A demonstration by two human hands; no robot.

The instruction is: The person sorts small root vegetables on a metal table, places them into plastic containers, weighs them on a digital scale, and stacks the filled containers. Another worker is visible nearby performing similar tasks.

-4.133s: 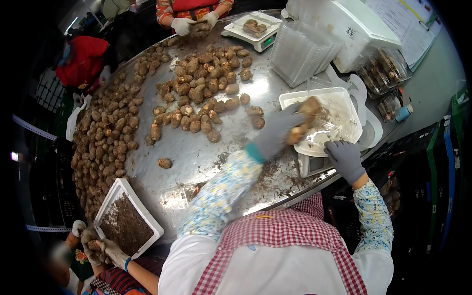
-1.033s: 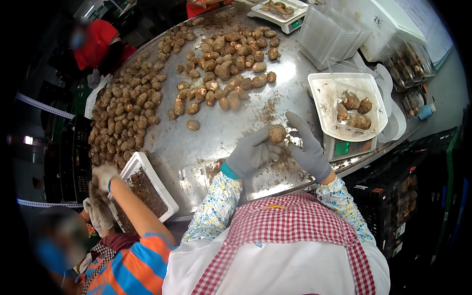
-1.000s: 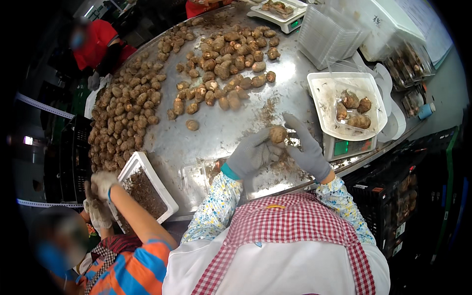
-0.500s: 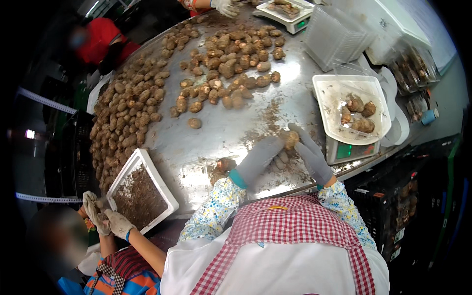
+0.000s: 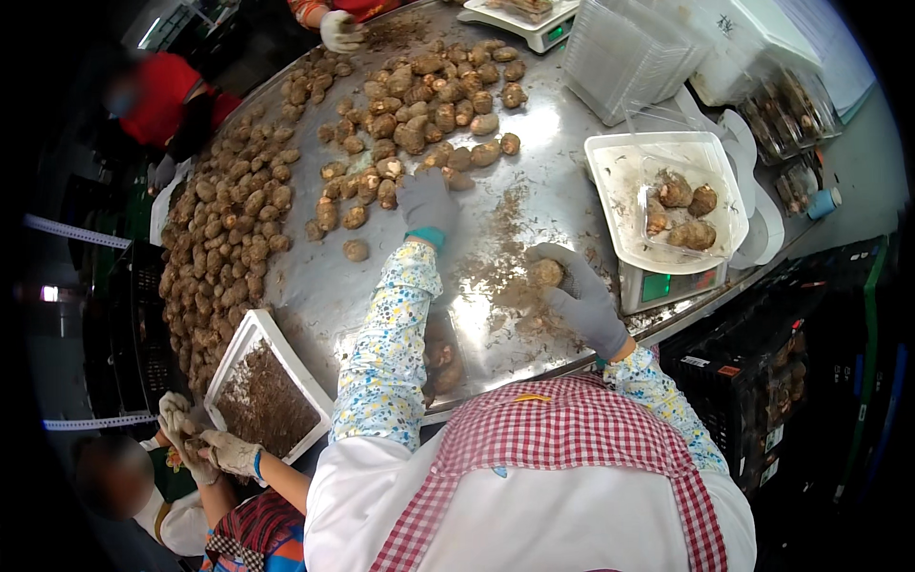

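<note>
— Left hand (image 5: pixel 426 202) has moved from beside the right hand (image 5: pixel 589 310) up to the heap of tubers (image 5: pixel 419 114). States?

— Right: fingers curled round one brown tuber (image 5: pixel 547 274), low over the table (image 5: pixel 315 276). Left: fingertips at the heap's near edge, hidden; can't tell if pinching.

— Doing it well?

— I'd lift one loose piece from that edge, no raking, and keep the right grip snug so its tuber doesn't roll.

— Further out?

— Loose soil (image 5: pixel 503 227) between heap and right hand. White tray (image 5: pixel 612 186) on the scale (image 5: pixel 686 283), beyond; clear box (image 5: pixel 728 229) in it holds four tubers (image 5: pixel 691 234).
</note>
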